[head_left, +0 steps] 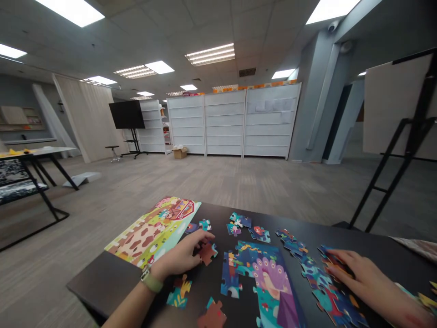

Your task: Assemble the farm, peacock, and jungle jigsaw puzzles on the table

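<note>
A part-built jigsaw with a peacock picture (pixel 269 278) lies on a black table (pixel 105 282). My left hand (pixel 180 257) rests curled over a loose piece whose brown back shows (pixel 207 252), its fingertips pinching it at the table. My right hand (pixel 372 287) lies flat with fingers stretched on a joined strip of blue pieces (pixel 324 291) at the right. Loose pieces (pixel 239 223) lie scattered beyond the peacock, and others (pixel 179 291) lie by my left wrist, which wears a green band.
A finished cow-and-barn picture board (pixel 153 230) overhangs the table's far left corner. Further off are an open carpeted floor, white shelving (pixel 232 123), a TV on a stand (pixel 127 116), another table at left (pixel 37 155) and a black easel at right (pixel 409 136).
</note>
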Motion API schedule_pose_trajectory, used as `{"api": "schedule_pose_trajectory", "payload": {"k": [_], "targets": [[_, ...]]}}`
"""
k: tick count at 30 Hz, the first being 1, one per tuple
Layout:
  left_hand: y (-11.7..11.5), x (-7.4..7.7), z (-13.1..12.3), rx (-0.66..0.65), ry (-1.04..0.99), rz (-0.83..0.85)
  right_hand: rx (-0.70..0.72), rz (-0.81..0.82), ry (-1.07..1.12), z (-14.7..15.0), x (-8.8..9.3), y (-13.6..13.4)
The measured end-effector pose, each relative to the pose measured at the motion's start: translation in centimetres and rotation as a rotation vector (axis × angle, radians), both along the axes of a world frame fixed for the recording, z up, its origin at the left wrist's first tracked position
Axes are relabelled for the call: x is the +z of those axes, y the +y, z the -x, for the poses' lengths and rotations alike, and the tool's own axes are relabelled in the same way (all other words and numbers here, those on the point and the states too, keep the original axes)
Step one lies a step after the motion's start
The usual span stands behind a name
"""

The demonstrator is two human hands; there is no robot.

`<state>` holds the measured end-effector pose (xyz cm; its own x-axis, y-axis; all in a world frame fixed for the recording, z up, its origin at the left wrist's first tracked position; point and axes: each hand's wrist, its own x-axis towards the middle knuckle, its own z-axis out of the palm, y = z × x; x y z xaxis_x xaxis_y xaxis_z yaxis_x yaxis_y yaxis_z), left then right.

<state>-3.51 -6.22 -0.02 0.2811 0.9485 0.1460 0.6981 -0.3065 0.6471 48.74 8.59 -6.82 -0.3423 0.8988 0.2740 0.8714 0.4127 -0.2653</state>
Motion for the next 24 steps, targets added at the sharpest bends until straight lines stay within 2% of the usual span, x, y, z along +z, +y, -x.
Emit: {"api": "schedule_pose_trajectory", "payload": {"k": [2,7,9,12,15,18,24], "targets": [[-0.1,0.0,-0.1,-0.023,-0.032,-0.021,-0.001,-0.011,0.000,-0.1,-0.1,0.0],[-0.4,-0.5,-0.9,0.138,0.094,-0.039,-0.015,0.003,-0.016,-0.1,0.0,-0.1],[-0.5,-0.5,-1.0,0.136,0.096,-0.009,-0.020,0.011,-0.021,0.0,0.1,-0.2],[-0.8,0.2,-1.0,0.046,0.051,0.021,-0.026,0.012,-0.021,0.2,0.4,-0.4],[-1.3,0.9,-1.3,-0.125,-0.022,0.009,-0.029,0.017,-0.024,0.4,0.7,-0.7],[-1.6,1.1,-1.8,-0.265,-0.025,-0.001,-0.036,0.033,-0.033,0.5,0.9,-0.8],[-1.6,0.5,-2.3,-0.273,0.076,-0.030,-0.051,0.036,-0.032,0.7,1.1,-1.0]]}}
